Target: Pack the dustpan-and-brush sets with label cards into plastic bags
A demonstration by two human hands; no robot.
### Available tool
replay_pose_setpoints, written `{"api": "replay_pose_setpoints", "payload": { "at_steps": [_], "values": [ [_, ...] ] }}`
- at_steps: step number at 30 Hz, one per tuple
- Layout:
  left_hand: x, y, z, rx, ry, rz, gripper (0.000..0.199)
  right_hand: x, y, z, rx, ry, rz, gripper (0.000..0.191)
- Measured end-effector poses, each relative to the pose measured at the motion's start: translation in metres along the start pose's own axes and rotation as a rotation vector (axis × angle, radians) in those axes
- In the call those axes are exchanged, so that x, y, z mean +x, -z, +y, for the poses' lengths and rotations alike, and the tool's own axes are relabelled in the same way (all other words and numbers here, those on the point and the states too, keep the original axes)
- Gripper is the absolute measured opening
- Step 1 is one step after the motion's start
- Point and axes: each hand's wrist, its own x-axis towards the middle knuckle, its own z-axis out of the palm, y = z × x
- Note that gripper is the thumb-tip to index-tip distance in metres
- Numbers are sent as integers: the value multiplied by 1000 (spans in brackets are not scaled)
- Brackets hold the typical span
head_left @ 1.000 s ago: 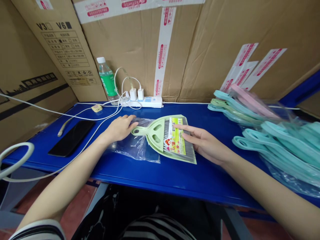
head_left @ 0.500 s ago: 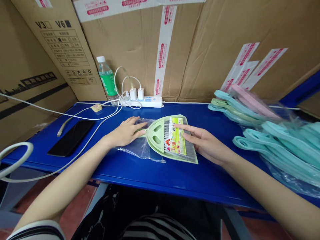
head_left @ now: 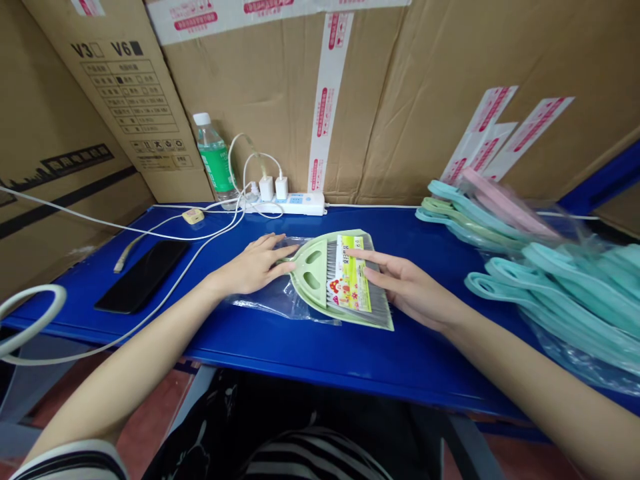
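A light green dustpan (head_left: 311,285) lies on the blue table with a grey-bristled brush (head_left: 379,308) nested in it. A colourful label (head_left: 352,277) covers part of the bristles. Clear plastic film (head_left: 280,301) lies around the handle end. My left hand (head_left: 253,268) rests over that handle and film, fingers spread, thumb and index finger at the neck of the dustpan; its palm side is hidden. At the bristle end, my right hand (head_left: 404,283) holds the edge of the set, two fingers over the label. The thumb of this hand cannot be made out.
Turquoise, green and pink handled pieces in clear wrap (head_left: 565,293) are piled at the right. A black phone (head_left: 143,277), white cables, a power strip (head_left: 300,203) and a bottle (head_left: 215,160) are at the left and back. Cardboard boxes (head_left: 260,87) wall the back.
My left hand and the plastic film have moved slightly to the right along the dustpan. The dustpan and brush have shifted a little left. My right hand has barely moved.
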Motion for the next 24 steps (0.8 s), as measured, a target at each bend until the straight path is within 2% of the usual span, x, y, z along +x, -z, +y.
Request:
{"api": "replay_pose_setpoints", "payload": {
  "at_steps": [4,9,17,24],
  "values": [
    [1,-1,1,-9,-43,13,59,1,-1,0,16,-7,18,43],
    [-1,0,1,11,-25,65,66,1,0,0,-4,-21,7,50],
    [-2,0,6,-48,-195,16,71,-1,-1,-1,-13,15,-46,54],
    [-2,0,5,-83,-211,-29,73,-1,-1,-1,-41,9,-105,57]
  ]
}}
